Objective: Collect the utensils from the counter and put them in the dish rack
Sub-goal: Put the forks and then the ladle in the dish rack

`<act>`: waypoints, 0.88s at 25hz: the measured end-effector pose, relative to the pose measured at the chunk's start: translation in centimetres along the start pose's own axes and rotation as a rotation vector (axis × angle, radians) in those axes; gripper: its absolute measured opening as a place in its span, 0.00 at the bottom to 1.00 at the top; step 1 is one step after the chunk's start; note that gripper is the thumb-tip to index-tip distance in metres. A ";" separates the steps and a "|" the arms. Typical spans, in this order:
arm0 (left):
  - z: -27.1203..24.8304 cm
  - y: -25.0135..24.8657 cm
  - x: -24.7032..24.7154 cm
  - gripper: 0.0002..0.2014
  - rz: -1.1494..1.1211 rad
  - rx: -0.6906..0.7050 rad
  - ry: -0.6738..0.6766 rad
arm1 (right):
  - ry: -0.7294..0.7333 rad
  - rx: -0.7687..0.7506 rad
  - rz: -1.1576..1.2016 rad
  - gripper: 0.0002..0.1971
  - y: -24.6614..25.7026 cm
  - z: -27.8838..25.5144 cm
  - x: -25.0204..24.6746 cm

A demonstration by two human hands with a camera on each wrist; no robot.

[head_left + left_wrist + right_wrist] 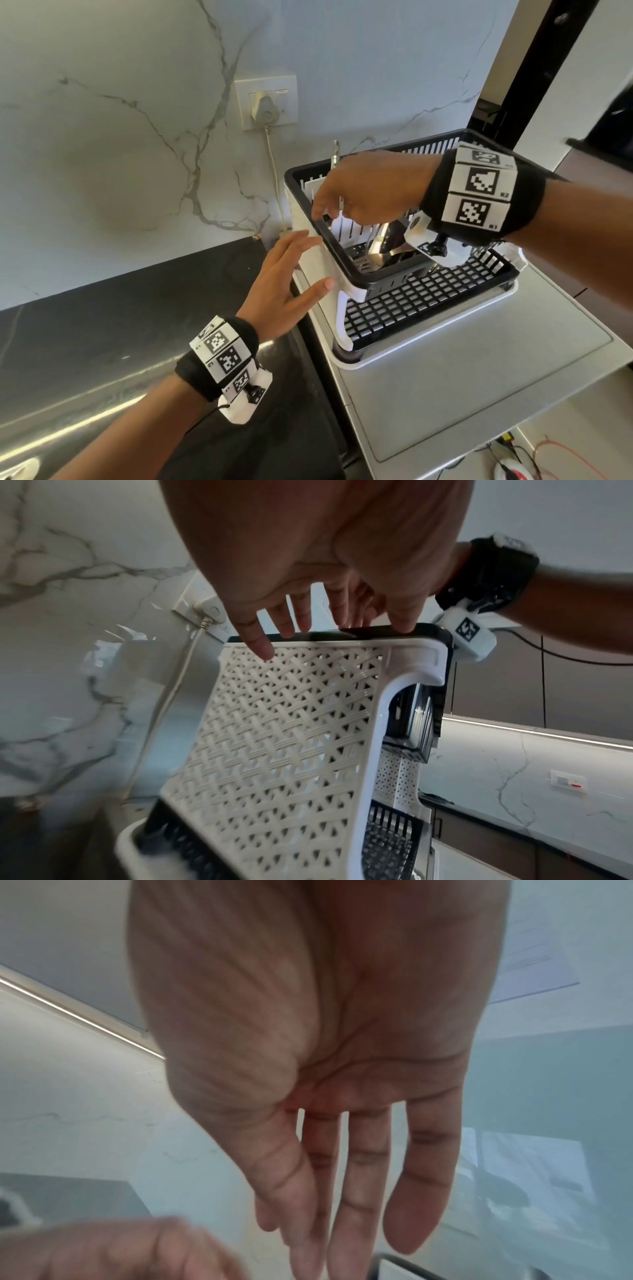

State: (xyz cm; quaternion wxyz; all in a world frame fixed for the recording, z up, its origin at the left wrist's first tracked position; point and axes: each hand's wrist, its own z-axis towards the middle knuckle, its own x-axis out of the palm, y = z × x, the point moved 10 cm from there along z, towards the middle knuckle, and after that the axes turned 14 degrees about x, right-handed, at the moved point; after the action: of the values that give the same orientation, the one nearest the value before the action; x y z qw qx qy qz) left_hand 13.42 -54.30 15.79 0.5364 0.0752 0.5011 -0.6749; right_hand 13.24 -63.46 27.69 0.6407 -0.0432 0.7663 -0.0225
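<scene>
The black and white dish rack (411,303) stands on a steel surface. Its black cutlery holder holds a fork, a spoon and other metal utensils (375,255), and one metal handle (335,154) sticks up behind. My right hand (359,195) hovers over the rack's upper rim with nothing in it; in the right wrist view its fingers (363,1164) are straight. My left hand (294,274) is spread flat beside the rack. In the left wrist view its fingertips (260,647) touch the top of the rack's white woven side wall (274,737).
A wall socket with a plug (265,102) and its cord (277,185) are on the marble wall behind the rack. A dark countertop (120,325) lies to the left. The steel surface (479,377) extends in front. Cables (534,462) lie on the floor at the lower right.
</scene>
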 end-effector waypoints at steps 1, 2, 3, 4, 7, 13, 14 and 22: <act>-1.5 0.8 -0.7 0.27 0.012 -0.022 0.001 | -0.028 -0.012 0.026 0.22 1.5 0.1 -0.7; -3.5 1.9 -1.6 0.25 0.025 -0.058 0.002 | -0.043 -0.029 0.046 0.20 3.4 0.2 -1.1; -5.5 3.1 -2.4 0.23 0.038 -0.103 -0.001 | -0.050 -0.048 0.050 0.18 5.2 0.3 -1.2; -8.3 4.5 -3.9 0.22 0.058 -0.160 -0.010 | -0.049 -0.078 0.046 0.17 7.7 0.6 -1.2; -18.3 8.4 -9.6 0.20 0.141 -0.341 -0.057 | -0.013 -0.196 0.071 0.17 16.8 2.0 0.1; -40.6 11.0 -20.9 0.19 0.334 -0.666 -0.191 | 0.142 -0.430 0.114 0.16 36.5 6.8 8.1; -44.3 11.1 -22.3 0.21 0.372 -0.743 -0.208 | 0.171 -0.457 0.117 0.16 40.0 7.6 9.9; -60.0 12.8 -26.0 0.37 0.487 -1.171 0.017 | 0.263 -0.438 0.179 0.30 58.0 11.5 21.1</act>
State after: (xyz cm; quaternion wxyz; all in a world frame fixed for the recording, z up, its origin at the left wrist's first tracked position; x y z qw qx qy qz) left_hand 8.20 8.99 -4.39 0.6227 -0.1134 0.7601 -0.1472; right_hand 18.65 -7.55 -0.24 0.5104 -0.1097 0.8303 0.1951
